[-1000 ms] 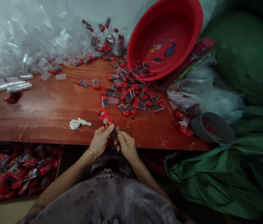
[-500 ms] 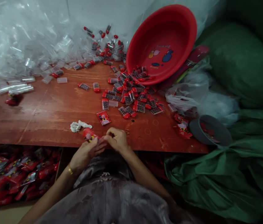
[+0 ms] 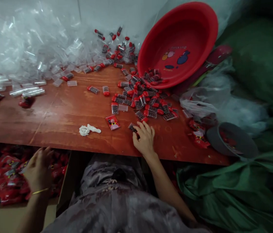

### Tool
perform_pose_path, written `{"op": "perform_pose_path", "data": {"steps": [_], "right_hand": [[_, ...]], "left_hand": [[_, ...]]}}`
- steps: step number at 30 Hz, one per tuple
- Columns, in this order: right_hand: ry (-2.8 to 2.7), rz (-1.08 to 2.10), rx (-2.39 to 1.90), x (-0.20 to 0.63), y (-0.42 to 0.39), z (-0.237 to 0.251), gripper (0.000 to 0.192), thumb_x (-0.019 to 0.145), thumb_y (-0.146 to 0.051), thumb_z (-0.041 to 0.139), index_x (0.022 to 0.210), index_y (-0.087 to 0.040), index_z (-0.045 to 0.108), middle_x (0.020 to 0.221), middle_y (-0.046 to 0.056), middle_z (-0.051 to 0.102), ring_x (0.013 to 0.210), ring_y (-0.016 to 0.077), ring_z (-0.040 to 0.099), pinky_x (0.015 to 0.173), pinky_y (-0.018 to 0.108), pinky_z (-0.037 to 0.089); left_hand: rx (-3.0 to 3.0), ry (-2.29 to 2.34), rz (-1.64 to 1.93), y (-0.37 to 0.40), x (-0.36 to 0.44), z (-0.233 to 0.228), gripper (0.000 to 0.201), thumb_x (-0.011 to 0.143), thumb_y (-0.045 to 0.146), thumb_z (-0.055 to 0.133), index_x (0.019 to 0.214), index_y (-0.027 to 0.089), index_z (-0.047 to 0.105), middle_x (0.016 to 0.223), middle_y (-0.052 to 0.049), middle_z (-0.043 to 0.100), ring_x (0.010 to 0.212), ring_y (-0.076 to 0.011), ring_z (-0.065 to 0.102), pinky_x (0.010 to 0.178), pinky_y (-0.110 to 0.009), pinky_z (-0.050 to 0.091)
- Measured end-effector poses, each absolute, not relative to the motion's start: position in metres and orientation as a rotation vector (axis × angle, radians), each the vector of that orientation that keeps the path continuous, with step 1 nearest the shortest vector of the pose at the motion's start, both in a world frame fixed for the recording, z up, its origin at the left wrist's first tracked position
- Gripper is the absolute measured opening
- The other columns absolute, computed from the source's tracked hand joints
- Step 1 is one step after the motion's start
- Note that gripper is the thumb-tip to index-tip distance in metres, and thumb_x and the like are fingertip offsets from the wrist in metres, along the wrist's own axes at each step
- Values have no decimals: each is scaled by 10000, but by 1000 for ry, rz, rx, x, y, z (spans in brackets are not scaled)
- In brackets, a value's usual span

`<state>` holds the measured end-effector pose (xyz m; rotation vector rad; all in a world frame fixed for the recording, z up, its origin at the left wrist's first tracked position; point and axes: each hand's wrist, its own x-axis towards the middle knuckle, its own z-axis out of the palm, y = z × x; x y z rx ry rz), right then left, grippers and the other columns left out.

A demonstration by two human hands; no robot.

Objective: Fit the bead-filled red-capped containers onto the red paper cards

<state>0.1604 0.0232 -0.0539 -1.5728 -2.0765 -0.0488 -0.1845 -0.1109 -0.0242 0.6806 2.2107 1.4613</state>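
My right hand is on the table with its fingers closed around a small clear case with dark contents. Just left of it lies a flat red printed packet, and beyond that a crumpled white scrap. A pile of red-capped clear cases spreads out past my fingertips. My left hand, a gold bracelet at its wrist, hovers over a cardboard box filled with red wrapped packets. Its fingers are stretched out, and nothing shows in them.
A red basin leans tilted at the back right, some cases at its lower rim. Clear plastic sleeves heap up at the back left. To the right are a grey bowl, plastic bags and green cloth.
My left hand has moved left from the table edge to above the box, and the red packet it held is gone from it. My right hand has reached forward and taken a case.
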Motion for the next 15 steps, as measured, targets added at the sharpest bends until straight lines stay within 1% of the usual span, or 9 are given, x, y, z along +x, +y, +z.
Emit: {"op": "perform_pose_path", "data": {"steps": [1,2,3,5,7,9,11,13,15], "right_hand": [[-2054,-54,-1559,157,20,-54,273,843,-253,492,1064,-190,640,1234,97,603,1239,249,423,1039,452,246],[-2041,-56,-1547,153,17,-54,276,858,-287,487,1064,-186,640,1229,103,606,1235,246,428,1034,440,259],[-2036,-57,-1538,148,16,-54,289,871,-309,477,1078,-183,635,1232,108,603,1237,246,427,1031,434,265],[-2049,-53,-1530,138,15,-52,322,893,-323,449,1134,-187,613,1264,114,581,1254,248,410,1035,439,257],[-2080,-42,-1538,126,18,-47,361,912,-326,416,1208,-191,573,1317,118,538,1283,256,376,1043,454,243],[-2123,-17,-1563,113,23,-41,403,926,-331,384,1277,-188,522,1375,121,480,1319,275,323,1049,478,230],[-2171,28,-1590,100,32,-38,432,933,-342,371,1320,-189,482,1426,123,417,1348,305,264,1050,518,216],[-2229,91,-1584,89,41,-38,427,933,-344,380,1322,-203,485,1447,122,387,1362,324,228,1049,553,205],[-2278,150,-1544,82,49,-42,401,932,-342,396,1298,-229,514,1439,110,403,1366,325,216,1046,576,201]], "left_hand": [[782,2214,1581,-96,-163,-19,360,749,543,553,1001,299,638,1121,29,685,1045,-262,625,974,-501,447],[1009,2170,1570,-78,-142,-14,341,751,496,583,957,238,668,1105,-35,693,1046,-280,622,980,-495,437],[1313,2097,1463,-59,-122,-9,313,775,450,576,947,211,682,1148,-74,670,1116,-288,582,1017,-488,397],[1795,2039,1162,-21,-88,-4,297,806,389,553,1013,220,683,1297,-98,570,1307,-308,393,1085,-515,271],[2019,2011,925,11,-65,-6,356,836,351,511,1136,203,631,1416,-122,435,1365,-323,282,1086,-530,235],[2090,2008,785,32,-53,-11,407,869,315,440,1226,162,563,1442,-151,386,1369,-326,268,1076,-531,242],[2092,2041,724,40,-48,-16,433,887,286,384,1269,135,518,1443,-167,381,1367,-331,270,1067,-534,250],[2083,2072,686,38,-49,-21,437,887,279,376,1273,127,513,1439,-175,384,1366,-344,266,1062,-544,249],[2089,2072,645,32,-53,-24,431,877,285,400,1258,130,528,1432,-185,391,1360,-358,272,1056,-562,246]]}}
